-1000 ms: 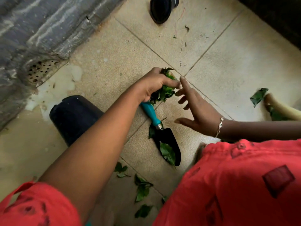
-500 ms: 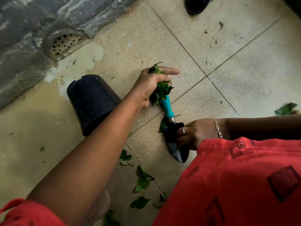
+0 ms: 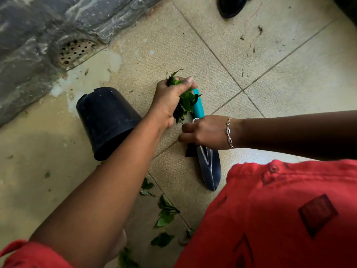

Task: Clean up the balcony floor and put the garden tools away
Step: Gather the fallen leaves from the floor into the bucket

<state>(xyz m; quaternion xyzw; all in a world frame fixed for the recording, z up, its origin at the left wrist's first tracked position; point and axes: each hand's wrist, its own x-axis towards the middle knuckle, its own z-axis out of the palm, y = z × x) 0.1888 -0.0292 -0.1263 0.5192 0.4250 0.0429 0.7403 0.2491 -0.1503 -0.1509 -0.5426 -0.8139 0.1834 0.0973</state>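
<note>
Clutching a bunch of leaves [image 3: 186, 102] in the left hand [image 3: 170, 101], just over the teal handle of the trowel [image 3: 209, 167], flat on the floor [image 3: 289, 93] at its middle, blade toward the near edge. Curling the right hand [image 3: 204, 132] over its neck; cannot tell whether pinching anything. Just right of a tipped black pot [image 3: 108, 120].

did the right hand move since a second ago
Yes. The right hand was beside the leaves at the far end of the trowel; now it lies further down it, over where handle meets blade.
</note>
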